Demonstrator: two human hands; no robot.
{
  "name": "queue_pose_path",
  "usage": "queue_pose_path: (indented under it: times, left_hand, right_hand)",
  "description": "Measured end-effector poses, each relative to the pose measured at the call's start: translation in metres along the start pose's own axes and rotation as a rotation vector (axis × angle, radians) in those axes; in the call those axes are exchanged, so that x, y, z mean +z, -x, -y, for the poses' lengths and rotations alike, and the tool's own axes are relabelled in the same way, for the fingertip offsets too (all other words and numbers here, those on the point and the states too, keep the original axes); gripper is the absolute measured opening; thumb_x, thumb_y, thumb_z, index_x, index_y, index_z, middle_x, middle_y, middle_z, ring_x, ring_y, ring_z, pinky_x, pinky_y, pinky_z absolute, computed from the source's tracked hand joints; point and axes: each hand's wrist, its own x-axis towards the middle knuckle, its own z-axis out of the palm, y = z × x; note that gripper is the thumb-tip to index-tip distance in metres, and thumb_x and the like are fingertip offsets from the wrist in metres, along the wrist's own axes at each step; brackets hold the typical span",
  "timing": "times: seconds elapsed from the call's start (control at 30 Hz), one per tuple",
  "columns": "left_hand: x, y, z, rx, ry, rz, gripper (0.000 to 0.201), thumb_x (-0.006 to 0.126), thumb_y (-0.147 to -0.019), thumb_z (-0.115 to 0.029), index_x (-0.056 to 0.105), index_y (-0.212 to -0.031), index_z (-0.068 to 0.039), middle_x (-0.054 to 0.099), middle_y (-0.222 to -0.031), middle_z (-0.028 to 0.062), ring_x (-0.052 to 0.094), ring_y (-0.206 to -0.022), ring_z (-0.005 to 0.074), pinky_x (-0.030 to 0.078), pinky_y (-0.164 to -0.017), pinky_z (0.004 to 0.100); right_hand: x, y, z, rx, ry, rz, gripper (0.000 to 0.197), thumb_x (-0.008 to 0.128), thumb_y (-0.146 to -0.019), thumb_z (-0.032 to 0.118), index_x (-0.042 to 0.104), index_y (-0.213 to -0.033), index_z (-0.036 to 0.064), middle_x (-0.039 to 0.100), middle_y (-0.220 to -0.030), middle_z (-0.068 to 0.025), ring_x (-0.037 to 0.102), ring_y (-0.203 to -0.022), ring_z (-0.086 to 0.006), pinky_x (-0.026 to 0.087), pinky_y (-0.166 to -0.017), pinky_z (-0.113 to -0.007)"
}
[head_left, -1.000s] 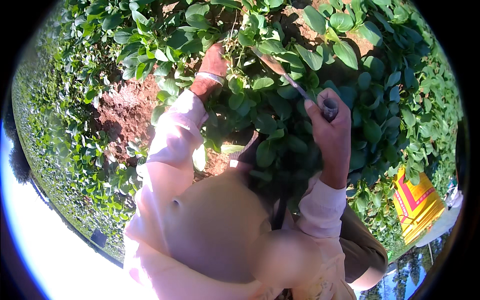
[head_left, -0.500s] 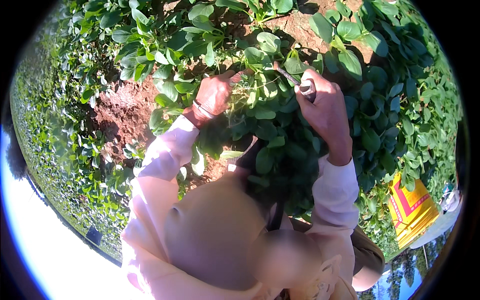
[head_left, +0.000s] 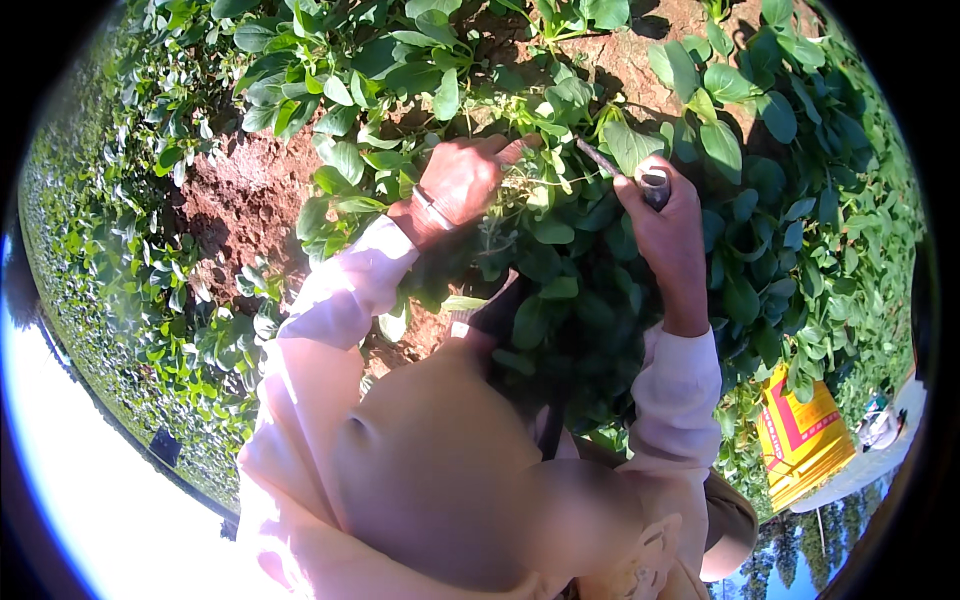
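My left hand (head_left: 462, 182), with a light band at its wrist, reaches in among the leafy green plants. Its fingers are closed on a tuft of thin, pale-stemmed weeds (head_left: 522, 188), though its fingertips are partly hidden by foliage. To the right, my right hand (head_left: 665, 215) is wrapped round the handle of a small hand tool (head_left: 655, 188). The tool's handle has a round, hollow-looking end, and its narrow dark blade points up and left toward the weeds. Beside that blade stands a broad green leaf (head_left: 632, 146).
Broad-leaved plants (head_left: 765, 180) crowd both sides. Reddish bare soil (head_left: 255, 205) shows at the left, with more at the top. A yellow sack with red markings (head_left: 803, 435) stands at the lower right. My knee (head_left: 730, 515) is bent at the lower right.
My left hand has moved right and slightly up, along with the weeds at its fingers. My right hand, still gripping the tool, has shifted a little right and down.
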Motion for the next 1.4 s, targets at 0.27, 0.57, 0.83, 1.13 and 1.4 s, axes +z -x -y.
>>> queue_pose_path:
  times: [0.27,0.57,0.83,1.13,1.4]
  left_hand:
    - [0.008,0.000,-0.001,0.022,-0.004,-0.073,0.053,0.057,-0.071,-0.009,0.057,-0.124,-0.010,0.057,-0.074,0.0081,0.060,-0.060,0.0273,0.047,-0.049,0.0388]
    - [0.011,0.000,-0.003,-0.027,0.013,0.055,0.047,0.060,-0.064,-0.007,0.058,-0.111,-0.006,0.057,-0.079,0.0122,0.059,-0.067,0.0325,0.047,-0.055,0.0405]
    - [0.011,-0.001,-0.005,-0.029,0.094,-0.008,0.048,0.061,-0.063,-0.008,0.057,-0.110,-0.005,0.059,-0.081,0.0117,0.059,-0.068,0.0327,0.047,-0.055,0.0414]
    - [-0.003,0.003,-0.003,-0.334,0.252,-0.221,0.054,0.060,-0.060,-0.004,0.052,-0.113,-0.002,0.055,-0.065,0.0159,0.057,-0.059,0.0369,0.043,-0.053,0.0447]
    - [-0.008,-0.002,0.045,-0.308,0.235,-0.452,0.031,0.069,-0.056,-0.005,0.060,-0.084,0.004,0.058,-0.059,0.0183,0.059,-0.058,0.0365,0.048,-0.057,0.0389]
  right_hand:
    - [-0.003,-0.014,0.014,-0.071,-0.055,0.116,0.023,0.063,-0.081,0.009,0.043,-0.072,0.0019,0.037,-0.060,0.0012,0.032,-0.058,-0.0089,0.032,-0.053,-0.027]
    - [-0.007,-0.047,0.071,-0.118,0.416,0.352,0.010,0.057,-0.078,0.008,0.055,-0.082,-0.0018,0.060,-0.074,-0.0205,0.059,-0.072,-0.0386,0.045,-0.065,-0.041]
    - [0.005,-0.042,0.068,-0.142,0.421,0.293,0.011,0.058,-0.077,0.008,0.053,-0.080,-0.0013,0.059,-0.071,-0.0203,0.059,-0.073,-0.0394,0.045,-0.064,-0.045]
    - [0.057,-0.014,-0.010,-0.149,0.074,0.064,0.018,0.063,-0.073,0.007,0.048,-0.081,0.0028,0.057,-0.064,-0.0176,0.058,-0.065,-0.0402,0.045,-0.057,-0.042]
    - [0.018,-0.006,0.026,-0.168,0.253,0.092,0.015,0.061,-0.073,0.005,0.048,-0.079,0.0031,0.058,-0.064,-0.0159,0.059,-0.067,-0.0398,0.045,-0.058,-0.046]
